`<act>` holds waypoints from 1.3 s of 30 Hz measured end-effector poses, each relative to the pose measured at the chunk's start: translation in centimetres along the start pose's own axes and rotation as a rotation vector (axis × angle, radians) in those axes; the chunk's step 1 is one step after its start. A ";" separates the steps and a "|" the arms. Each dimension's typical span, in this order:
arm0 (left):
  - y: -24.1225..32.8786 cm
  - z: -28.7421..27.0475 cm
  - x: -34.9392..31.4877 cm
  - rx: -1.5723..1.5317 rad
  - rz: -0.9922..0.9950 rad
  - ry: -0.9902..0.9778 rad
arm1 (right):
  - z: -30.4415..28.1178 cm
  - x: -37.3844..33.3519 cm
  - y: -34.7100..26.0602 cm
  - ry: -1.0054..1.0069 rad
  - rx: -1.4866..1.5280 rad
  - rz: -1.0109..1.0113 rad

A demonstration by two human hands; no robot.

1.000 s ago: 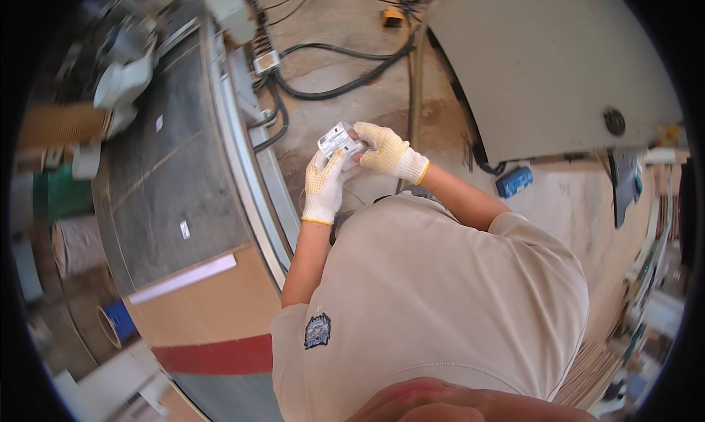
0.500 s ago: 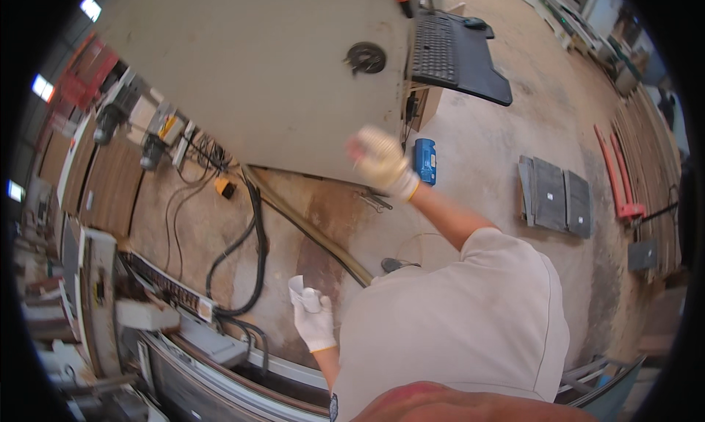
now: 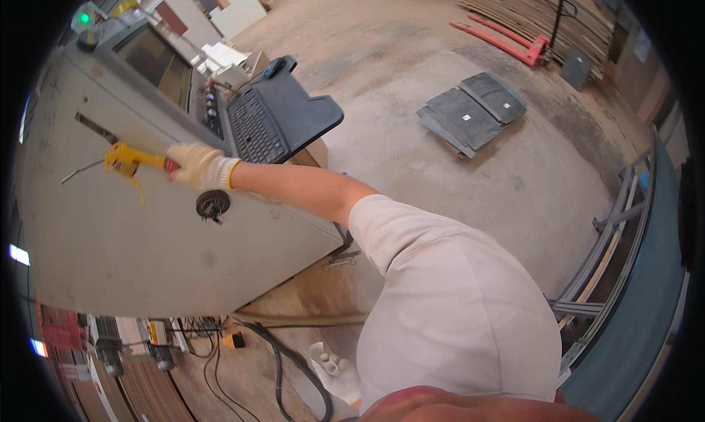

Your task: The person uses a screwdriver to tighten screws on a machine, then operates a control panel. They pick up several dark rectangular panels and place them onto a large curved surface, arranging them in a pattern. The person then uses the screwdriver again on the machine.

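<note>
My right hand (image 3: 202, 166), in a cream knitted glove, reaches out to the left over the grey cabinet (image 3: 147, 253). Its fingers close round the reddish handle end of a yellow tool (image 3: 126, 157) that has a thin metal tube, like an air blow gun. A slotted metal piece (image 3: 95, 127) on the cabinet is just beyond the tool. Low down, close to my body, my gloved left hand (image 3: 341, 381) is curled around a small white roll (image 3: 330, 366) with a loose curved strip (image 3: 316, 352). The shirt hides part of that arm.
Below the hand, a black round knob (image 3: 213, 204) sits on the cabinet. A keyboard (image 3: 257, 124) rests on a black tray (image 3: 312, 117), near a screen (image 3: 154, 66). Dark flat panels (image 3: 474, 113) and a red pallet jack (image 3: 514, 44) are on the floor. Black hoses (image 3: 294, 363) run below.
My right hand has swung left and up across the cabinet and has taken hold of the yellow tool. The view has turned. My left hand keeps the white roll.
</note>
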State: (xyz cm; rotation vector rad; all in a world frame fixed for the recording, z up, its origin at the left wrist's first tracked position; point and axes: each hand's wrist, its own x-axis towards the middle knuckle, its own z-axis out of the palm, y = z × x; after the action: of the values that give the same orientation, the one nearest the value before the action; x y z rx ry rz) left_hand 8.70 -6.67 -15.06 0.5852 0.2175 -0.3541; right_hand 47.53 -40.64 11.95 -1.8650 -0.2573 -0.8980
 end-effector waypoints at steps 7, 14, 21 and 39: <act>0.2 -1.4 -1.7 0.065 0.012 -0.034 | -2.3 4.2 -9.7 0.112 0.264 -0.213; 3.0 -6.5 -9.5 -0.029 0.111 -0.060 | 5.1 -13.4 -16.6 -0.568 0.278 -0.301; 5.2 -10.2 -13.8 0.106 0.135 0.020 | 10.8 -36.6 -16.0 -1.112 -0.143 -0.115; 6.9 -4.6 -11.3 0.784 0.181 0.328 | 12.6 -41.9 -8.5 -1.934 0.142 0.520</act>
State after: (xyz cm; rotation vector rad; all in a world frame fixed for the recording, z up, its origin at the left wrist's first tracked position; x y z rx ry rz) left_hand 0.56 4.30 -12.01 1.4311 0.3387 -0.1535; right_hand 19.45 -17.02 -13.37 -1.8755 -0.8448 1.4363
